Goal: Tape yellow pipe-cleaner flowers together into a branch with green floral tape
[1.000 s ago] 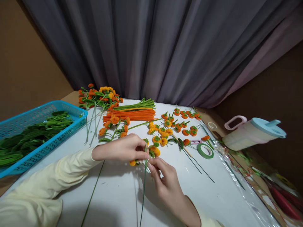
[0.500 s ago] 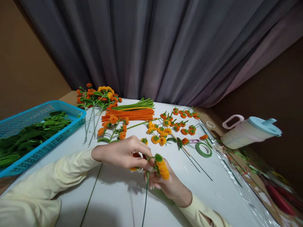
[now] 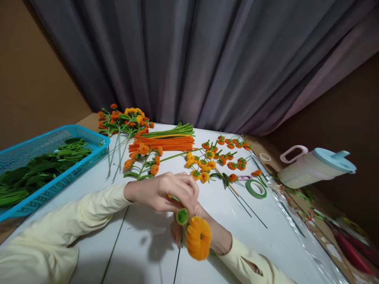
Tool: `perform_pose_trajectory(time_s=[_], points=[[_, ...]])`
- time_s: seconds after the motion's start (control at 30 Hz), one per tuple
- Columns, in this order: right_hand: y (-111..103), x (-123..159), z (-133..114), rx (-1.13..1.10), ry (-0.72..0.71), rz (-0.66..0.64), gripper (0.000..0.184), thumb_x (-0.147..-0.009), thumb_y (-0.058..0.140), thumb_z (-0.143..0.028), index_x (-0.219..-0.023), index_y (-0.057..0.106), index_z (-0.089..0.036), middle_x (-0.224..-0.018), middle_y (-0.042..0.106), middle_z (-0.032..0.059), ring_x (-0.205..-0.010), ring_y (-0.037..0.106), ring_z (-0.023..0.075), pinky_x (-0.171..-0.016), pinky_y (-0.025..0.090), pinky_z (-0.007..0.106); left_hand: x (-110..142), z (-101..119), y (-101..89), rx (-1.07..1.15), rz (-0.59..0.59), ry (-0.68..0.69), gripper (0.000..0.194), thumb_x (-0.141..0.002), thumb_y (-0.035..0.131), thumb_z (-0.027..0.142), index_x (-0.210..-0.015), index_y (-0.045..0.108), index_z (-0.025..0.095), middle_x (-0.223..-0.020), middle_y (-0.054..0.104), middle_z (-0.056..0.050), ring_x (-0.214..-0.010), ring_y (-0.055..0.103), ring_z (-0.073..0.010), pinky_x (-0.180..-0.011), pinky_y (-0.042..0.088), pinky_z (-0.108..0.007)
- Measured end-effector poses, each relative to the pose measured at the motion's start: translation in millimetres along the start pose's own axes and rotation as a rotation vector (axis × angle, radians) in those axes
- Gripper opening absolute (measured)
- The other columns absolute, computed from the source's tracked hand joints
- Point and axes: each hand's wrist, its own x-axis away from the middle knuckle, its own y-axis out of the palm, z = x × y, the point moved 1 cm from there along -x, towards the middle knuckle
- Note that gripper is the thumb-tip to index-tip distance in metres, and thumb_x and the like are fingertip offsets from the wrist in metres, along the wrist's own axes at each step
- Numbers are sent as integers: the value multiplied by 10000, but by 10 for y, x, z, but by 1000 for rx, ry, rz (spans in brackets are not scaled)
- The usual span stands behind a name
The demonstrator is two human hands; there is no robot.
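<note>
In front of me, my left hand (image 3: 168, 192) is closed, its fingers gathered at the top of a flower stem (image 3: 177, 262). My right hand (image 3: 213, 225) sits lower and behind, mostly covered, with fingers closed around the same thin dark stem. A fuzzy yellow-orange flower (image 3: 199, 238), made of pipe cleaner, faces me from this stem. Beside it is a round green fuzzy end (image 3: 182, 216). A bit of orange shows under my left fingers. How the fingertips meet on the stem is hidden.
A blue basket (image 3: 63, 185) of green leaves stands left. Behind lie orange pipe cleaners (image 3: 166, 144), finished flower stems (image 3: 127, 118) and loose flower heads (image 3: 204, 163). Green tape (image 3: 256, 189), plastic wrap and a lidded cup (image 3: 314, 167) are at right.
The yellow flower has turned its front toward me and moved lower. My left hand has shifted slightly right, over the right hand, which is now more hidden.
</note>
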Motion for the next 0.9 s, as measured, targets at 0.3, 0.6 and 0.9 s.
perform_pose_trajectory(time_s=[0.3, 0.6, 0.9], points=[[222, 241, -10, -107, -11, 281, 369, -666, 744, -484, -630, 584, -153, -401, 455, -60, -312, 289, 41, -374, 221, 194, 55, -119, -130, -305, 250, -2, 297, -796, 622, 424, -893, 605, 144, -905, 594, -102, -863, 524, -202, -808, 412, -309], [301, 302, -182, 254, -110, 497, 365, -790, 634, -465, -628, 521, -157, -403, 477, -42, -307, 412, 79, -371, 303, 196, 106, 3, -383, 19, 184, -511, 491, -887, 397, 531, -754, 660, 139, -745, 680, -35, -711, 597, -133, -672, 435, -205], [377, 256, -242, 639, -215, 573, 319, -853, 531, -347, -595, 544, -160, -406, 503, -11, -335, 455, 110, -409, 358, 229, 69, 24, -331, 31, -32, -679, 313, -793, 607, 439, -841, 730, 156, -667, 685, -14, -620, 571, -113, -558, 405, -167]])
